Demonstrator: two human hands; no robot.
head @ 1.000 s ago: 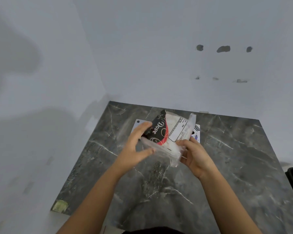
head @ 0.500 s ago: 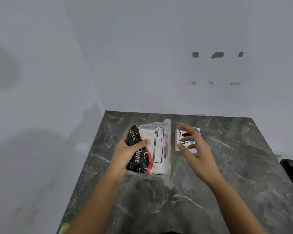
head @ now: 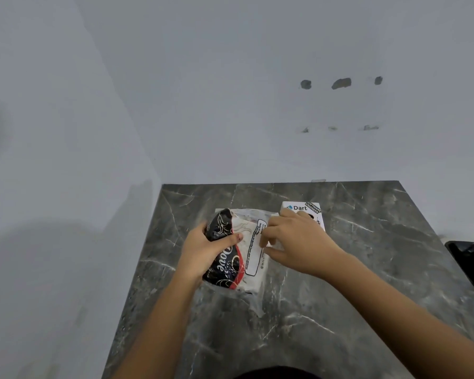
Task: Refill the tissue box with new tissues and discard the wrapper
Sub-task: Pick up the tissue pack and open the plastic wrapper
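Head cam: left hand (head: 203,250) fingers wrapped round the tissue pack (head: 237,250) lying on the marble bench (head: 367,269), right hand (head: 298,242) pinching its wrapper, white box (head: 303,207) just behind.

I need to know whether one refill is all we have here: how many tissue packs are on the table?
1: the tissue pack lies at the middle of the marble table, held by the left hand and the right hand. No other shows.

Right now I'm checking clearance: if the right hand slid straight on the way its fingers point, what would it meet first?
Probably the plastic-wrapped tissue pack; the right hand points left, fingertips already at its white label.
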